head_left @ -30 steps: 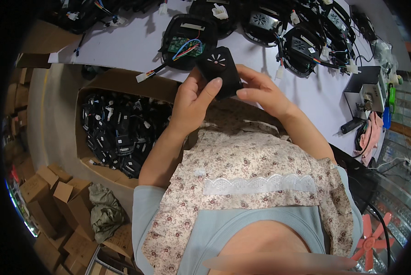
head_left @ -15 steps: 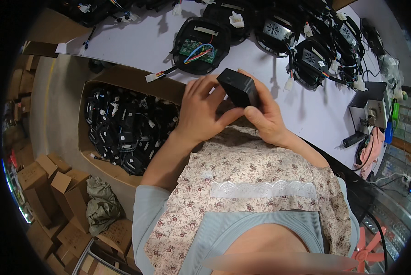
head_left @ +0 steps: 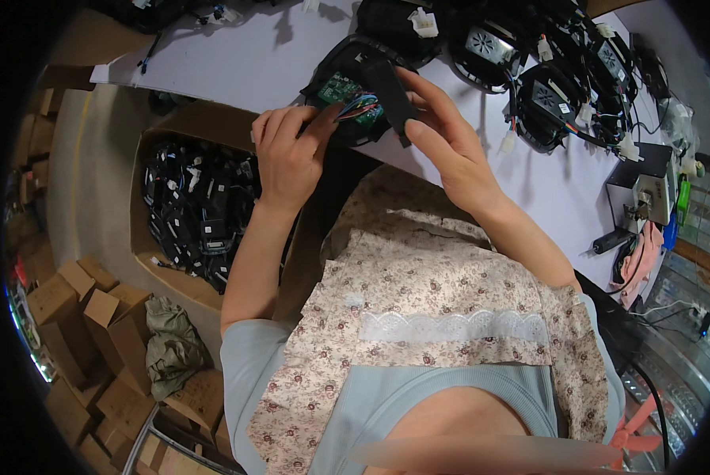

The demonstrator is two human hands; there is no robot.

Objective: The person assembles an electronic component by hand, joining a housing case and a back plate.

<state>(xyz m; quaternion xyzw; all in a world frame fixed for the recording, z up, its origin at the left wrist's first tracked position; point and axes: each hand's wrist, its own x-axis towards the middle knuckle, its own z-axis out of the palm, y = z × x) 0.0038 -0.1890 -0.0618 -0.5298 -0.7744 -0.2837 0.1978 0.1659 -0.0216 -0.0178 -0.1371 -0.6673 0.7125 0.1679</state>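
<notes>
My right hand point(head_left: 442, 138) grips a flat black cover piece point(head_left: 386, 91), turned edge-on over an open black housing point(head_left: 347, 95). Inside that housing I see a green circuit board point(head_left: 337, 85) and a bundle of coloured wires point(head_left: 359, 107). My left hand point(head_left: 287, 154) rests against the housing's near left edge, fingertips at the wires. The housing lies on the white worktable point(head_left: 244, 63) near its front edge.
Several more open black housings point(head_left: 545, 95) with wires line the table's far side. A grey box with a cable point(head_left: 648, 194) sits at the right. A cardboard box of black parts point(head_left: 196, 210) stands on the floor to the left, with small cartons point(head_left: 85, 309) nearby.
Both hands held the black cover up in front of me; now they have moved forward to the open housing. The cover is tilted edge-on and my left hand has shifted to the housing.
</notes>
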